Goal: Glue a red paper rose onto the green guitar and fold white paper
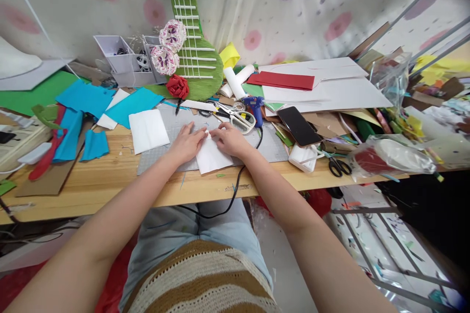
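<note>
A white paper piece [213, 157] lies on the grey cutting mat [150, 160], under both my hands. My left hand [190, 143] pinches its far edge near the middle. Close beside it, my right hand [228, 140] has its fingertips on the same edge, which looks slightly curled or rolled there. Exactly how the fingers grip is partly hidden. A second white paper square [149, 131] sits left of my left hand. Just beyond my right hand are white-handled scissors [242, 121] and a blue glue gun [256, 107], whose black cord runs down past my right wrist.
A green guitar-shaped piece [205, 71] with paper flowers stands at the back. Blue paper pieces [86, 98] lie left. A phone [298, 126], black scissors [340, 167], red paper [282, 80] and white boards [330, 95] crowd the right. The table's front edge [121, 208] is near my lap.
</note>
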A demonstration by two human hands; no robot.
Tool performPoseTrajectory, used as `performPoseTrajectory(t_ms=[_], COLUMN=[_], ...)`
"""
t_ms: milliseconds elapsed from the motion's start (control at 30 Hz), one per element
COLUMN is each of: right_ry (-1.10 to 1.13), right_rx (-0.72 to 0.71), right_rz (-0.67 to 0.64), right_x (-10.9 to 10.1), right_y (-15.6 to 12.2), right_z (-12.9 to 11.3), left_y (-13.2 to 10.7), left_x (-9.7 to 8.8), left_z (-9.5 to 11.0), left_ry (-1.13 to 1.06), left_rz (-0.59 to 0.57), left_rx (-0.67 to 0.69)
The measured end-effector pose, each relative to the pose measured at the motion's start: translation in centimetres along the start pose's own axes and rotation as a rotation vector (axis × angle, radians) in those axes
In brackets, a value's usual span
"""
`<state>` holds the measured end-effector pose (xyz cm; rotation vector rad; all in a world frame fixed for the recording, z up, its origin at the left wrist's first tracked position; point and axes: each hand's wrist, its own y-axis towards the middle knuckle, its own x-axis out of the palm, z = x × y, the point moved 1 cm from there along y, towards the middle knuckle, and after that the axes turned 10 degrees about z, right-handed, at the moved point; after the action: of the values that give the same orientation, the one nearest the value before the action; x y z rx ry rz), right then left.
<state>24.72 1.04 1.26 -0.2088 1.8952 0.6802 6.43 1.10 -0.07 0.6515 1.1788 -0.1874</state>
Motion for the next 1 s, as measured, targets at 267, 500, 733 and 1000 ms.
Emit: performPoseTrajectory(t_ms=[267, 500, 733, 1000], right_ry=[-0.034, 0.008, 0.036, 0.027], right_rx=[-0.073, -0.023, 0.022, 0.106], right_rz=[0.009, 0.03, 0.043, 0.143], right_x=[-0.2, -1.2, -1.3, -1.6], right_y=[-0.9, -2.8, -3.0, -3.3], right_z=[0.7, 1.8, 1.8, 1.7], left_y=[0.6, 0.9, 1.3, 1.4], left_x=[-0.4, -0.8, -1.5, -2.6], left_z=[-0.3, -0.3, -0.7, -0.2], left_ry=[0.027, 0.096, 0.08, 0.129], left_rz=[-0.064, -0.106, -0.219, -0.398], left_rx=[0.015, 0.051, 0.135, 0.138])
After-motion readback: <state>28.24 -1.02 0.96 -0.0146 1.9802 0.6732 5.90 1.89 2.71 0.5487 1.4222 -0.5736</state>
